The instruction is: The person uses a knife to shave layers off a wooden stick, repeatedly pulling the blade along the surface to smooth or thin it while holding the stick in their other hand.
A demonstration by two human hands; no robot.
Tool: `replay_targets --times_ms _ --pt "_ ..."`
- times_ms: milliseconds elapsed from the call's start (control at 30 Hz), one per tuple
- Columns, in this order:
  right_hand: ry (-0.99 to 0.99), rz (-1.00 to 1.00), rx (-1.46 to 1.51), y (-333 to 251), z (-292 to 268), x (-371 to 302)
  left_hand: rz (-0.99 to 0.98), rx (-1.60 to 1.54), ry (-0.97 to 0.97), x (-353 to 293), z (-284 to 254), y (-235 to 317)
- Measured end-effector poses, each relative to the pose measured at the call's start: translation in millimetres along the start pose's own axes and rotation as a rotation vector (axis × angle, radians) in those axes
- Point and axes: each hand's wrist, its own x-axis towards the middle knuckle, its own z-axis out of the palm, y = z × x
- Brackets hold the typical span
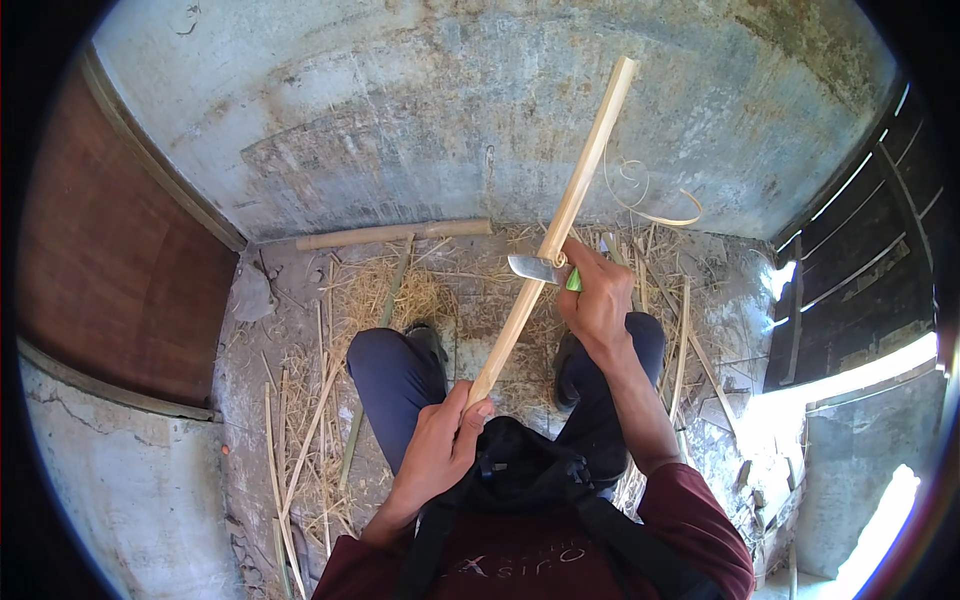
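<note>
A long pale bamboo stick point(588, 170) slants up and away from my lap toward the wall. Its near end is gripped by my left hand point(437, 447), the fingers wrapped round it. My right hand point(603, 300) is closed on the green handle of a knife point(533, 268). The blade lies across the stick about midway along, with a small curl of shaving at its edge. Beyond the right hand, a thin loose shaving point(668, 217) curls out beside the stick's right side.
Straw-like shavings point(385, 300) heap on the floor left of centre, and thin bamboo strips point(318, 430) lie at both sides. A thicker pole point(390, 234) rests along the foot of the stained wall point(400, 130). A brown panel point(125, 240) stands left, dark slats point(850, 250) right.
</note>
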Motion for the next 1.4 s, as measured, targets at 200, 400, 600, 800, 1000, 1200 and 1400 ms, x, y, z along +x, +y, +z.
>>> replay_targets --times_ms 200,400,600,800,1000,1200,1400 --pt "0.019 0.022 -0.042 11.1 -0.5 12.0 -0.004 0.022 -0.03 -3.8 -4.1 -2.3" --pt "0.032 0.021 -0.08 17.2 0.2 19.5 0.009 0.025 -0.034 -5.7 -6.5 -4.6" --pt "0.241 0.017 -0.153 57.7 1.8 28.6 0.004 -0.026 -0.049 -14.1 -1.9 -1.9" --pt "0.204 0.035 -0.268 55.1 -4.0 41.0 0.004 -0.01 -0.051 -11.7 -2.7 -8.0" --pt "0.136 0.064 -0.184 53.0 0.0 47.4 -0.007 0.031 -0.052 -10.8 -7.6 -6.7" --pt "0.129 0.063 -0.141 45.5 -0.2 56.2 -0.029 0.001 -0.074 -11.0 0.7 -11.1" --pt "0.237 -0.004 -0.16 49.1 9.5 68.9 -0.022 0.023 -0.059 -8.9 2.9 -18.6"
